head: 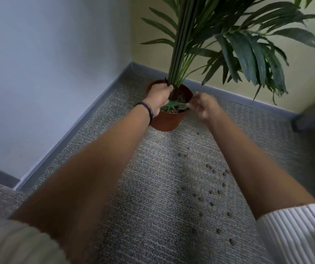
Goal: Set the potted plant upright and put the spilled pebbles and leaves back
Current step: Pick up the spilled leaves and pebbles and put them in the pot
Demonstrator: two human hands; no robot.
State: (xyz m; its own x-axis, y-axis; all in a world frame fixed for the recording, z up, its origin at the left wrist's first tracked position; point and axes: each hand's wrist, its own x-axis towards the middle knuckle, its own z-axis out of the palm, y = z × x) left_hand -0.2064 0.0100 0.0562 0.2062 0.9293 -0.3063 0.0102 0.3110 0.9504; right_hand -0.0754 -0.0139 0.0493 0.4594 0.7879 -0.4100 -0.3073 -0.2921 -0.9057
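Left hand (pixel 159 98) clenched on stem base (pixel 173 83) at pot (pixel 167 120) rim, centre frame. Right hand (pixel 203 106) at right rim, blurred; grip state cannot tell, maybe pinching leaf (pixel 173 105). Pot upright in wall corner. Pebbles (pixel 213 184) scattered on carpet (pixel 153 187), lower right. Advice: keep stems steadied, tuck leaves flat, then gather pebbles.

We saw a grey speckled carpet (pixel 153 216) meet a white wall (pixel 48 63) and a yellow wall (pixel 229 88) at a grey baseboard (pixel 80 119).
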